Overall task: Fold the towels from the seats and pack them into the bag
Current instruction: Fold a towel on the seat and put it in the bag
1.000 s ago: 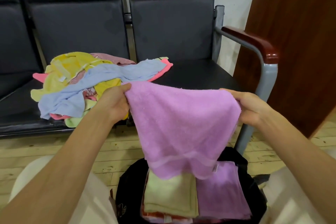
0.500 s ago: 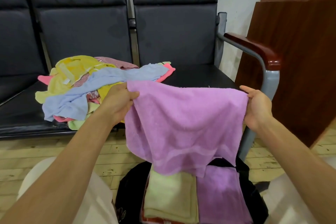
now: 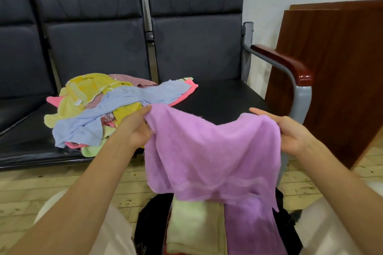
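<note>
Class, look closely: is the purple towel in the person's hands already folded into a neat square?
No. The purple towel hangs open and rumpled between the left hand and right hand, above the bag.

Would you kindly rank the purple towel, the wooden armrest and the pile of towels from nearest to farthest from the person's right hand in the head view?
1. Purple towel: held by the right hand, at centre.
2. Wooden armrest: up and behind, on the right.
3. Pile of towels: far left, on the seat.
</note>
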Demonstrator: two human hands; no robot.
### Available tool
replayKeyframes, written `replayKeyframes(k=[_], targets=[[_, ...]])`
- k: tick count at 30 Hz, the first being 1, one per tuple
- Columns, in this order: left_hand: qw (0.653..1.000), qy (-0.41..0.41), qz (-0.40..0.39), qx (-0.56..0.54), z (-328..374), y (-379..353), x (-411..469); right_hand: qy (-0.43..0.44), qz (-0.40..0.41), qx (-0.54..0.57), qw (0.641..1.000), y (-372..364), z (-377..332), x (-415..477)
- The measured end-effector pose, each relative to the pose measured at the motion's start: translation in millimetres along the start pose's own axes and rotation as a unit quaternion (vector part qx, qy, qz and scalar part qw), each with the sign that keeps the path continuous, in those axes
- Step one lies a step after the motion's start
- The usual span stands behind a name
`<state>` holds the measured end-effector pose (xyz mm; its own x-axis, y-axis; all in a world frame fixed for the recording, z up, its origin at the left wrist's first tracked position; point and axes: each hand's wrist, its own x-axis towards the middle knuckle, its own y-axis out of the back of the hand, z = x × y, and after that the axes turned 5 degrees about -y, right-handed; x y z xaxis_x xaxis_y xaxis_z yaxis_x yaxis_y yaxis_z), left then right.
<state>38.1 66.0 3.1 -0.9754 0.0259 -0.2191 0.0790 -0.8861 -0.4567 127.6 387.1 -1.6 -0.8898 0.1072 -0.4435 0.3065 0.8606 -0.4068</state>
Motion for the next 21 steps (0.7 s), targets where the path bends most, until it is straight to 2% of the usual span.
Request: replayKeyframes(k=[2, 4, 7, 11, 14, 16, 21], targets=[[0.999, 0.011, -0.031, 0.001, 7, -9, -2, 0.011, 0.005, -0.026, 1.000, -6, -5, -5], [0.997, -0.024, -0.053, 0.051, 16, -23, -4, 0.039, 0.026, -0.024, 0.999, -14, -13, -9], [0.981, -0.098, -0.069, 0.156, 32, -39, -6, 0.081, 0.062, 0.038, 0.994, -22, -29, -10], [0.904, -0.183, -0.075, 0.378, 59, -52, -16, 0.095, 0.084, 0.102, 0.987, -18, -53, -16], [0.853, -0.222, -0.041, 0.471, 82, -56, -21, 0.125, 0.102, 0.078, 0.984, -13, -71, -25], [0.850, -0.240, -0.019, 0.469, 93, -61, -24, 0.163, 0.132, 0.035, 0.977, -10, -82, -31], [0.895, -0.229, 0.023, 0.383, 108, -68, -25, 0.248, 0.196, -0.056, 0.947, -10, -102, -44]])
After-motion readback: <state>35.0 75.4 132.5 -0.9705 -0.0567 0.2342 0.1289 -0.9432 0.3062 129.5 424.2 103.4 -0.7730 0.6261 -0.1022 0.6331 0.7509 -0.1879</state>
